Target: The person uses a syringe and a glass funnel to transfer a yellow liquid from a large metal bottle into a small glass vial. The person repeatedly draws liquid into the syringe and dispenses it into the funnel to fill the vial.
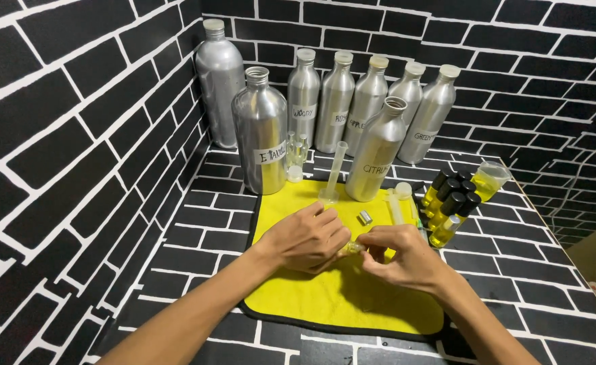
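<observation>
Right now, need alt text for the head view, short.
Two bare hands, left hand and right hand, meet over a yellow cloth, pinching a small clear vial between them. Behind stand tall silver metal bottles, two uncapped, and at right a cluster of small black-capped bottles of yellow liquid, all among black brick-patterned surfaces.

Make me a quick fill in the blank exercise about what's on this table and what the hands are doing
1. Both hands meet over a cloth whose colour is ____.
2. The left hand and right hand pinch a small ____ vial between them.
3. The tall bottles along the back wall are made of ____.
4. The small filled bottles to the right have caps coloured ____.

Missing words: yellow; glass; metal; black
</observation>
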